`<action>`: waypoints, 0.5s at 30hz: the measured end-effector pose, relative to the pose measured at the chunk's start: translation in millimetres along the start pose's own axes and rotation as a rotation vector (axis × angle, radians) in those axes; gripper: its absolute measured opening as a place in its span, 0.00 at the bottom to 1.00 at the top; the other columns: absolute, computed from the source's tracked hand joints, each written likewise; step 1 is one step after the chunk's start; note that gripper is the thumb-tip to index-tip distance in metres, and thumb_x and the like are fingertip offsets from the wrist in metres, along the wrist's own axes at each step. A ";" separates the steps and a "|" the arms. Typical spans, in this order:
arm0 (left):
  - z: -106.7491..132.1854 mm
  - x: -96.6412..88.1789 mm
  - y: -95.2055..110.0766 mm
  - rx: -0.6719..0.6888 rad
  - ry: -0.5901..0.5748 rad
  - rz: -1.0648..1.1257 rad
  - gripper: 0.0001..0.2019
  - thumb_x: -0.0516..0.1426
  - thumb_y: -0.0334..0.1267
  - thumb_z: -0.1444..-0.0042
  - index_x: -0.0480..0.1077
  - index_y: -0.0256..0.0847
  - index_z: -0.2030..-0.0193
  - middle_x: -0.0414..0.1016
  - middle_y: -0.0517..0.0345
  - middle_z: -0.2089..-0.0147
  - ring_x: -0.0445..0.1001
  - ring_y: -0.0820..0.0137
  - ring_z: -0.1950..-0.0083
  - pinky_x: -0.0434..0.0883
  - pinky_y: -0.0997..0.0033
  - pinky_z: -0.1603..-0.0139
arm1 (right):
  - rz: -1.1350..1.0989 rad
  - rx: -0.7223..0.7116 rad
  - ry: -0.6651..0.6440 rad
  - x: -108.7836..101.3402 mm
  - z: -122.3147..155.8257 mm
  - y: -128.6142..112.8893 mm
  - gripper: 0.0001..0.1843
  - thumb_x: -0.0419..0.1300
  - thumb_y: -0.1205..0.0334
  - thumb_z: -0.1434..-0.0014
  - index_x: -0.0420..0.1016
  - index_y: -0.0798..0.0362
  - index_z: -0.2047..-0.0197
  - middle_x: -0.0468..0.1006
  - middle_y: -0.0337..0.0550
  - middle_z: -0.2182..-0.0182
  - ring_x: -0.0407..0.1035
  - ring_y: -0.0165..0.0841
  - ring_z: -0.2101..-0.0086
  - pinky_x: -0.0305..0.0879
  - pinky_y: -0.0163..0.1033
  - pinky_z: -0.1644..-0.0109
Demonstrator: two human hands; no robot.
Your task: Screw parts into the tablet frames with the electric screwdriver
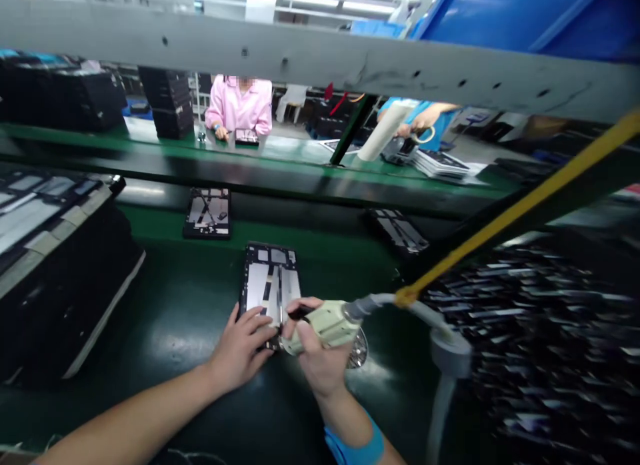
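A black tablet frame [270,278] with silvery panels lies flat on the dark green work surface [175,318] in front of me. My left hand [243,345] rests on its near edge, fingers spread and pressing down. My right hand [313,355] is wrapped round a pale green powered screwdriver [327,325], whose dark tip points at the frame's lower right part. A grey hose [400,305] runs from the tool's back end off to the right. A small round metal dish [359,350] sits just right of my right hand.
A stack of black trays [55,265] stands at my left, blurred dark trays [540,338] at my right. More frames [207,213] [397,228] lie on the conveyor beyond. A yellow strap [520,205] slants overhead. Across the line a person in pink [240,108] and another in blue [425,118] work.
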State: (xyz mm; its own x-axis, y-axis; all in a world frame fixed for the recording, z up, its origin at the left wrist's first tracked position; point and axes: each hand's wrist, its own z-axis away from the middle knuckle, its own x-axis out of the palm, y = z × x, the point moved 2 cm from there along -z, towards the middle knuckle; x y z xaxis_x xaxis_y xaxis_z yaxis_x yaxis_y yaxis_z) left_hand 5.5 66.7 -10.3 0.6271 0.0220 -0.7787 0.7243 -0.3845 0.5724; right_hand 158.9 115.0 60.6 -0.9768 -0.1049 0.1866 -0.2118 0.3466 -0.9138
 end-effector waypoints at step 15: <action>-198.3 -46.4 -115.8 -0.098 0.157 -0.255 0.13 0.62 0.42 0.36 0.79 0.47 0.46 0.77 0.50 0.38 0.72 0.56 0.34 0.64 0.45 0.29 | 0.220 0.058 0.134 -25.2 -8.1 6.3 0.10 0.70 0.56 0.49 0.79 0.48 0.63 0.77 0.38 0.78 0.68 0.33 0.82 0.67 0.36 0.79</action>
State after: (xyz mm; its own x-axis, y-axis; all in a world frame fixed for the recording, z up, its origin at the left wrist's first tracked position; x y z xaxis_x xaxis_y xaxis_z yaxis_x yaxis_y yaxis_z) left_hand -50.7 293.2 10.5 0.4527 0.2512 -0.8556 0.8833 -0.2573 0.3918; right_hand 182.0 127.4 53.1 -0.9954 0.0931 0.0240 0.0043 0.2929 -0.9561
